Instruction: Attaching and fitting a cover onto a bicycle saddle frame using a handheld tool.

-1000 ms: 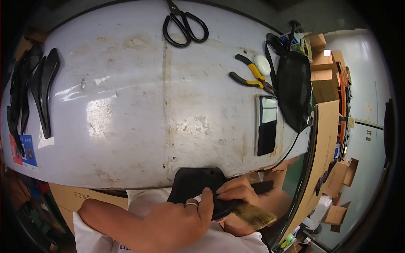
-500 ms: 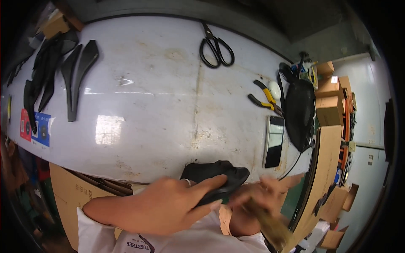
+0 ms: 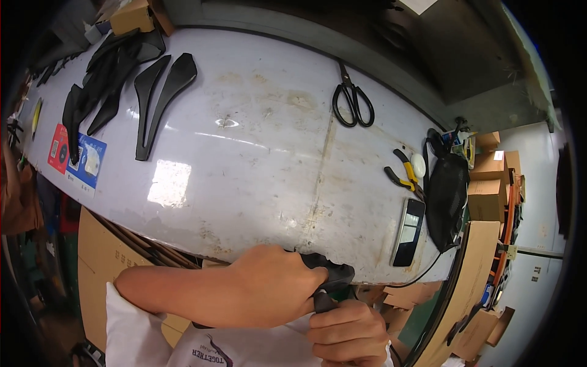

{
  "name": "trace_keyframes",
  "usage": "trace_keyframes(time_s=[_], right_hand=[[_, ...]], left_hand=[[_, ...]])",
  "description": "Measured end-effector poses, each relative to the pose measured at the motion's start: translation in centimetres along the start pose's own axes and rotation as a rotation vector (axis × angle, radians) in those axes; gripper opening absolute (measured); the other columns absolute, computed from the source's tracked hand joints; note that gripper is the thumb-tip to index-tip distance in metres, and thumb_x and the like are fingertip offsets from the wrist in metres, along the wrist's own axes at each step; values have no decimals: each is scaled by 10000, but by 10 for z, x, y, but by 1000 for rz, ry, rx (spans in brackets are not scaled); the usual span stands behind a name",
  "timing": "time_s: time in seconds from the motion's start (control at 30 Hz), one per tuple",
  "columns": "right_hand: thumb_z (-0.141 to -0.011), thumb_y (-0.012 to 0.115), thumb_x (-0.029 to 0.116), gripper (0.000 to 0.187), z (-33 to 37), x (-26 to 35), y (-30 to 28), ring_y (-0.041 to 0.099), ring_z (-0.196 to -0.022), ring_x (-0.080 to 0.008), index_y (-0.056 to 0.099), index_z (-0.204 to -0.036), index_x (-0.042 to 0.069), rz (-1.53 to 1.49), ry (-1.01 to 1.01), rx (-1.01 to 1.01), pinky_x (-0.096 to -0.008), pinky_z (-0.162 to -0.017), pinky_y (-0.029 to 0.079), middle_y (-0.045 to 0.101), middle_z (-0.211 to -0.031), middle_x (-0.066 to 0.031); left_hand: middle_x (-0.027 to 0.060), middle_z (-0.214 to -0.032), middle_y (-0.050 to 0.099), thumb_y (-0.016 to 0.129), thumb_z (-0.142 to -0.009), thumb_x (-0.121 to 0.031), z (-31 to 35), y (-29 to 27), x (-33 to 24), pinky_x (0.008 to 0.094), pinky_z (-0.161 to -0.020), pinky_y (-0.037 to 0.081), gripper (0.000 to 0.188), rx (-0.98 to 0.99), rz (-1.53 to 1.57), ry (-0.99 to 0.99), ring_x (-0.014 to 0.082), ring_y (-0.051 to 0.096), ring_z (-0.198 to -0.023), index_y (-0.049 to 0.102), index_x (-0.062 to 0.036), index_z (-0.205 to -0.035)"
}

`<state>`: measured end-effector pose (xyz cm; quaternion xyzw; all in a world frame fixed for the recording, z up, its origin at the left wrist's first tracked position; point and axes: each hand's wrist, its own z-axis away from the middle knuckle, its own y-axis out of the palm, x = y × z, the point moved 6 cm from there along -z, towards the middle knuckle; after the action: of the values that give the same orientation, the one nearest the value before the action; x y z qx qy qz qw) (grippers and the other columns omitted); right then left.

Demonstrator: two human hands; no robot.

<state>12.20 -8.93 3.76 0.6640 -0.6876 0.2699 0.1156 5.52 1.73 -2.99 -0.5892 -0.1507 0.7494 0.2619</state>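
Observation:
At the table's near edge, my left hand (image 3: 278, 287) is closed around a black shaped piece (image 3: 339, 276), whose jagged far end shows beyond the knuckles. Just below and to the right, my right hand (image 3: 348, 333) is a fist, its fingers wrapped against a short dark grey end (image 3: 324, 301). Whether that end belongs to the black piece is hard to see, since the left fingers cover the join. What else the right fist may hold is hidden.
White table (image 3: 244, 183) ahead. Black-handled scissors (image 3: 353, 104) lie at the back; yellow-and-black pliers (image 3: 406, 174), a phone (image 3: 408, 232) and a black bag (image 3: 447, 196) at right. Two long black parts (image 3: 162, 107) and a black pile (image 3: 113, 79) lie left. Cardboard boxes (image 3: 486, 196) stand right.
My view has shifted, so the table's contents appear moved. The right hand has come in against the left; the blurred brownish long thing by it is out of sight. The left hand now covers more of the black piece.

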Motion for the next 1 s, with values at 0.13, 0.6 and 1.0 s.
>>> trace_keyframes(time_s=[0.13,0.6,1.0], right_hand=[[-907,769,96,234,-3,-3,3,625,-530,-266,558,-876,-1,51,8,-20,-442,-579,580,610,-651,-130],[-963,786,192,304,16,-12,-18,645,-534,-286,560,-876,8,-214,-36,-142,-413,-568,567,647,-671,-129],[-951,762,131,266,6,-15,-35,628,-540,-289,571,-827,-7,-156,179,-299,-452,-603,582,607,-654,-137]], left_hand=[[177,-651,697,649,-963,-258,-1,0,2,498,-567,561,422,-13,17,-12,385,713,-600,678,-54,-1331],[178,-621,676,633,-987,-304,-3,-1,7,484,-571,566,447,-18,49,-14,388,698,-581,679,-21,-1330],[164,-609,663,642,-993,-312,-4,-7,2,459,-526,552,452,-5,66,-50,364,691,-557,701,0,-1315]])
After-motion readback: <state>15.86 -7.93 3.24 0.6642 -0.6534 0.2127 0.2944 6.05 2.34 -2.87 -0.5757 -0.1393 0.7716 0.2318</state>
